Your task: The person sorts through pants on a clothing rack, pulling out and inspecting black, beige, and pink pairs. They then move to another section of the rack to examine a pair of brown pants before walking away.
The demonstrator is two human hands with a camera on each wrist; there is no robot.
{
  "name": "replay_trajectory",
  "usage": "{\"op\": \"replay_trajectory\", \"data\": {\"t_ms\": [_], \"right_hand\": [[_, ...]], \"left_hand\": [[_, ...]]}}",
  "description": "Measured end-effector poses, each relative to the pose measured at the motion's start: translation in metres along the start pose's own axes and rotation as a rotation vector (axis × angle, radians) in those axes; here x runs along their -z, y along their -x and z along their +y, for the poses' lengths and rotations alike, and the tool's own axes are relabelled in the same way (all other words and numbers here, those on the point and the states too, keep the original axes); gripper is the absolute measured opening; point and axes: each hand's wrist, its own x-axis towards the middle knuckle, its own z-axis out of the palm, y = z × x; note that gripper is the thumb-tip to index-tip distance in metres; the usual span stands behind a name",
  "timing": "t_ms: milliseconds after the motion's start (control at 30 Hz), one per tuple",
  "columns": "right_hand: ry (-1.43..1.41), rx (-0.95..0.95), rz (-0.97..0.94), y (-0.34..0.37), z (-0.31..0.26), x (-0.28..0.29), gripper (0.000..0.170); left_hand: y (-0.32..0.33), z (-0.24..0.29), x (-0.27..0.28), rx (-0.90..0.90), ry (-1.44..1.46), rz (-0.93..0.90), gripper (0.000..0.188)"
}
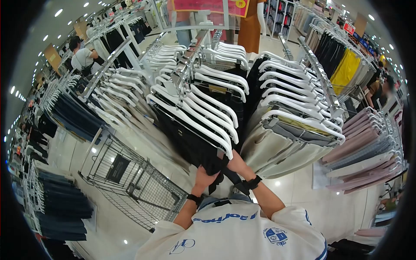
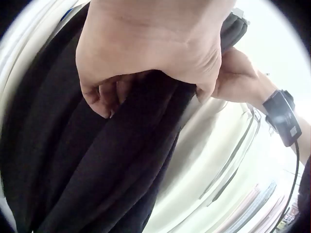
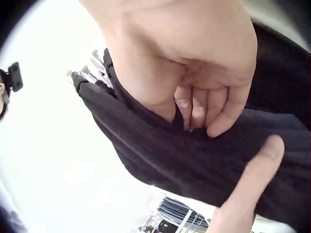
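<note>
Black trousers (image 1: 180, 134) hang from a white hanger at the front of the middle rack, their fabric bunched between the two hands. The left hand (image 1: 204, 178) grips the cloth low down; in the left wrist view the left hand (image 2: 150, 48) curls its fingers round the black fabric (image 2: 97, 160). Close beside it, the right hand (image 1: 237, 167) holds the same garment just below the hanger's end. Within the right wrist view, the right hand (image 3: 189, 63) has curled fingers and a thumb pinching a fold of the black cloth (image 3: 146, 136), with the left thumb lying on it lower right.
A wire shopping cart (image 1: 130, 186) stands left of the person. Pale trousers (image 1: 277, 149) hang on white hangers to the right, and beige ones (image 1: 138, 115) to the left. Pink garments (image 1: 355, 138) hang farther right. Another person (image 1: 82, 58) is at the back left.
</note>
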Motion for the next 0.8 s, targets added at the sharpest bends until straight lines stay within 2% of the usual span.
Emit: {"op": "replay_trajectory", "data": {"t_ms": [33,100,167,200,233,267,333,400,433,467,500,633,700,800], "right_hand": [[-0.038,0.081,-0.028,0.004,-0.009,-0.002,0.046],[0.010,0.050,-0.051,0.013,-0.023,-0.010,0.054],[0.040,0.388,0.168,0.011,-0.006,-0.028,0.021],[-0.028,0.404,0.170,0.013,-0.015,-0.031,0.020],[-0.096,0.419,0.172,0.015,-0.023,-0.033,0.021],[-0.096,0.414,0.175,0.013,-0.012,-0.031,0.021],[-0.031,0.205,0.013,0.005,0.010,-0.023,0.021],[-0.042,0.183,-0.018,0.011,0.001,-0.005,0.023],[-0.053,0.161,-0.047,0.015,-0.014,0.003,0.025],[-0.182,0.114,0.014,0.017,-0.028,0.007,0.033],[-0.300,0.220,0.145,-0.002,0.011,0.005,0.041],[0.365,0.309,0.720,-0.013,-0.010,0.032,0.042],[0.198,0.331,0.682,-0.024,-0.012,0.041,0.042],[0.177,0.346,0.607,-0.044,0.006,0.047,0.041]], "left_hand": [[-0.001,0.016,0.002,0.028,0.073,-0.031,0.043],[0.002,-0.026,-0.006,0.002,0.053,-0.024,0.046],[0.005,-0.062,-0.010,-0.021,0.036,-0.022,0.048],[0.006,-0.074,-0.009,-0.048,-0.095,0.039,0.048],[0.003,-0.057,-0.004,-0.074,-0.225,0.099,0.048],[0.005,-0.037,-0.005,0.069,-0.189,0.228,0.041],[0.003,-0.018,0.006,0.045,-0.130,0.183,0.039],[0.003,0.000,0.015,0.024,-0.076,0.142,0.037],[0.004,0.012,0.018,0.020,-0.048,0.187,0.035],[0.006,0.017,0.019,0.015,-0.019,0.232,0.033],[0.008,0.015,0.020,0.020,-0.021,0.233,0.033],[0.015,0.009,0.025,-0.022,-0.074,0.288,0.033],[0.017,0.012,0.029,-0.031,-0.087,0.320,0.033],[0.016,0.017,0.036,0.011,-0.054,0.226,0.033]]}}
